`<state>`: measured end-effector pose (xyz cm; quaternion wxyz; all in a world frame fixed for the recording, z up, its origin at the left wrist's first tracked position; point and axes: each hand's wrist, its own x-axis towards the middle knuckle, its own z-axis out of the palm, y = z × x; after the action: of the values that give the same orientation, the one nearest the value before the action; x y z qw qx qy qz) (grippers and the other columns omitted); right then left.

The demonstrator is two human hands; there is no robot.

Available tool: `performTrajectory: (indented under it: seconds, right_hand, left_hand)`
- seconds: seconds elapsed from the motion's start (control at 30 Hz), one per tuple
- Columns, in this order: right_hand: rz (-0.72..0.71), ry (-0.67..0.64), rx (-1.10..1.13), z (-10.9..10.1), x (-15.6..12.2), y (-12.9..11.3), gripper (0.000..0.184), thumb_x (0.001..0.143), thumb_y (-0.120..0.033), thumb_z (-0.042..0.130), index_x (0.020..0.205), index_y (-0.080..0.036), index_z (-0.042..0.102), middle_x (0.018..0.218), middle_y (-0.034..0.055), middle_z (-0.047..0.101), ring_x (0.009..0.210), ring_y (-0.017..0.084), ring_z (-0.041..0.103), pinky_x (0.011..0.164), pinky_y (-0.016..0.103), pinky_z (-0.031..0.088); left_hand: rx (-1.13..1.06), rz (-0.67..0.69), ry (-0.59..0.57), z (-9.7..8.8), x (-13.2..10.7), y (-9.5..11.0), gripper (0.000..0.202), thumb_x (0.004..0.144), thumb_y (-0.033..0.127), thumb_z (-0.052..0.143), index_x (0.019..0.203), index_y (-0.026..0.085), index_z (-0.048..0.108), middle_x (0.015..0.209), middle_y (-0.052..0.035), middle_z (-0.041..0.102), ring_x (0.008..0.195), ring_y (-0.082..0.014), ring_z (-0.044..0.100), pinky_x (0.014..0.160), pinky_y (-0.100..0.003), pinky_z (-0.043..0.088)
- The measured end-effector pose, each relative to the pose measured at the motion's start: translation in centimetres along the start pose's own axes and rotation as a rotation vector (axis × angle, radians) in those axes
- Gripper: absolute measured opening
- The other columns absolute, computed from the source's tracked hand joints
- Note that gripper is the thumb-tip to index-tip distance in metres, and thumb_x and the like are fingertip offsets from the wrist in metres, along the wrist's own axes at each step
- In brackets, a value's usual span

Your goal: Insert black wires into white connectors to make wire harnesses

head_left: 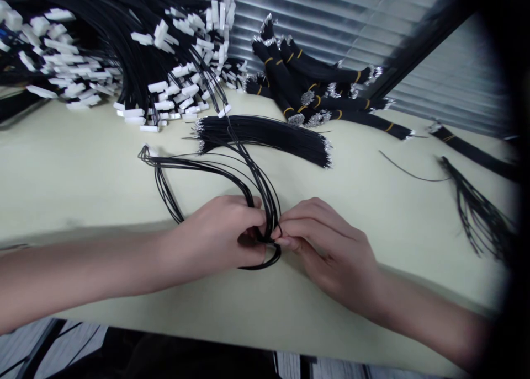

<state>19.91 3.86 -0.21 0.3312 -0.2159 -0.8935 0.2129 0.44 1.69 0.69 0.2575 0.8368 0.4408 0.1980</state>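
- Table (62,169): pale top, everything sits on it, and the grip is down near its front edge.
- Connector pile (124,48): huge heap of black wires with white plugs, way up and left of the grip.
- Banded bundles (314,86): a handful of thick black bundles with yellow ties and shiny tips, well beyond the grip and a bit right.
- Loose bundle (265,133): untied black wires with bare tips, lying flat straight beyond the grip, between it and the banded ones.
- Loop (194,165): a few thin black wires. They swing out left of the grip, bend back and come in between both hands, with a small curl just under the fingers.
- Fan (476,208): splayed wires, far right of the grip.
- Left hand (219,238): fingers closed on the loop, pinching from the left.
- Right hand (327,246): thumb and fingertips pressed together on the same wires from the right, pretty much touching the left hand's fingers.
- Stray wire (409,175): a single one, right of the grip, well apart.
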Motion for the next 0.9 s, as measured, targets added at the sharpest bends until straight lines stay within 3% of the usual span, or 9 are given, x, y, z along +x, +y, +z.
performTrajectory:
  seconds: [0.5,0.9]
  right_hand:
    - [-0.007,0.024,0.018,0.19,0.09,-0.46,0.015,0.083,-0.007,0.060,0.093,-0.018,0.060,0.088,0.0037,0.065,0.081,0.017,0.057,0.073,0.033,0.049]
    - [0.094,-0.015,0.100,0.19,-0.04,-0.60,0.018,0.083,-0.008,0.058,0.091,-0.024,0.057,0.082,0.0001,0.066,0.076,0.016,0.060,0.072,0.033,0.048]
  left_hand:
    - [-0.019,0.032,0.034,0.36,-0.15,-0.34,0.005,0.071,0.014,0.055,0.067,0.017,0.056,0.062,0.0040,0.055,0.059,-0.0099,0.049,0.056,-0.020,0.037]
    - [-0.015,0.018,0.017,-0.01,0.06,-0.18,0.006,0.070,0.013,0.056,0.065,0.015,0.059,0.061,0.0031,0.057,0.059,-0.0104,0.051,0.055,-0.020,0.037]
